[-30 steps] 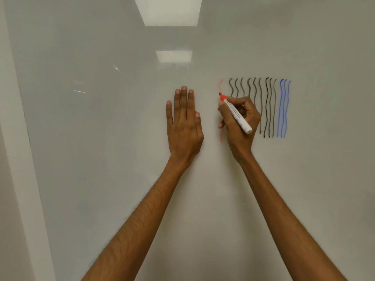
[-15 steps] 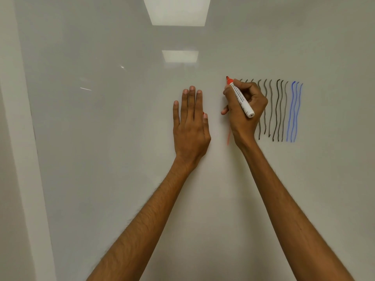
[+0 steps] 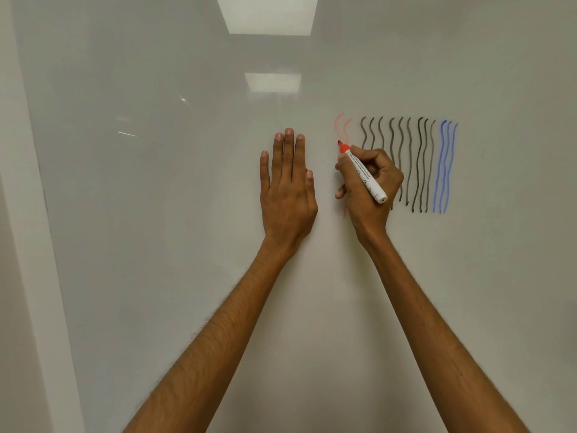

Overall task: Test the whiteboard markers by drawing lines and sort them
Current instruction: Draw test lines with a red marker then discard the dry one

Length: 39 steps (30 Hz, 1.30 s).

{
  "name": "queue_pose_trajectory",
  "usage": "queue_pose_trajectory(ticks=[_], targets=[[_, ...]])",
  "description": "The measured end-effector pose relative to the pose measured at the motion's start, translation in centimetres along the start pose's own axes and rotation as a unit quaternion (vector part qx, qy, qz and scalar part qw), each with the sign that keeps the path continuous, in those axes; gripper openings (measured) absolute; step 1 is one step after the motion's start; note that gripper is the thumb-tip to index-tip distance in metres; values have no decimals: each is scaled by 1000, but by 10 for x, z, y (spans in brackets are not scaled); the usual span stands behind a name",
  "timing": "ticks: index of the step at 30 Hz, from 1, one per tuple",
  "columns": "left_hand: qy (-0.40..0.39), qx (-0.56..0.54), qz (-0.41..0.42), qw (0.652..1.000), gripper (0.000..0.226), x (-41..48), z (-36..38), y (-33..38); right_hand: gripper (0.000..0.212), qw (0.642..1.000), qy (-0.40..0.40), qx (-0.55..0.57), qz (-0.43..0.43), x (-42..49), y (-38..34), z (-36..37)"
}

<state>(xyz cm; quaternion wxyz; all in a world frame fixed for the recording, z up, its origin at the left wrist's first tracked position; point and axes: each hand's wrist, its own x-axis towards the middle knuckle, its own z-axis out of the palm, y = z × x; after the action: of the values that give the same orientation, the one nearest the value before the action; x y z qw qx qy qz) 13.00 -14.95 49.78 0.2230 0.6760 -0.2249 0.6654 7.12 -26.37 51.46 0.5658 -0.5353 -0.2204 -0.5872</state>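
Your L hand [image 3: 287,189] is lying flat on the whiteboard [image 3: 156,229], fingers straight and close together. A small red bit [image 3: 307,172] is peeking out by the thumb; can't tell what it is. Your R hand [image 3: 371,189] is curling round the marker [image 3: 363,174], thumb and fingers pinching the white barrel near the front. The red tip is touching the board and the back end is tilting down-right. The hands are sitting side by side, apart.

Two faint red lines [image 3: 342,129] are running up from the tip. To their right, grey-black wavy lines [image 3: 420,164] are standing in a row, then blue lines [image 3: 445,167]. Your R hand is covering the lower parts of the nearest grey ones and most of the red. Ceiling-light reflections [image 3: 268,14] are showing at the top of the board.
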Motion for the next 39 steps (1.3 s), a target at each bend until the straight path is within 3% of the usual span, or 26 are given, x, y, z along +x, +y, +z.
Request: queue_pose_trajectory(ticks=[14, 25, 39], targets=[[-9, 12, 1, 1000, 54, -1, 0, -1, 8, 999, 9, 7, 33, -38, 11, -12], [-5, 9, 0, 1000, 54, -2, 1, 0, 23, 999, 29, -12, 35, -55, 23, -19], [-4, 14, -4, 1000, 53, -6, 1, -1, 23, 997, 32, -61, 29, -79, 37, -35]])
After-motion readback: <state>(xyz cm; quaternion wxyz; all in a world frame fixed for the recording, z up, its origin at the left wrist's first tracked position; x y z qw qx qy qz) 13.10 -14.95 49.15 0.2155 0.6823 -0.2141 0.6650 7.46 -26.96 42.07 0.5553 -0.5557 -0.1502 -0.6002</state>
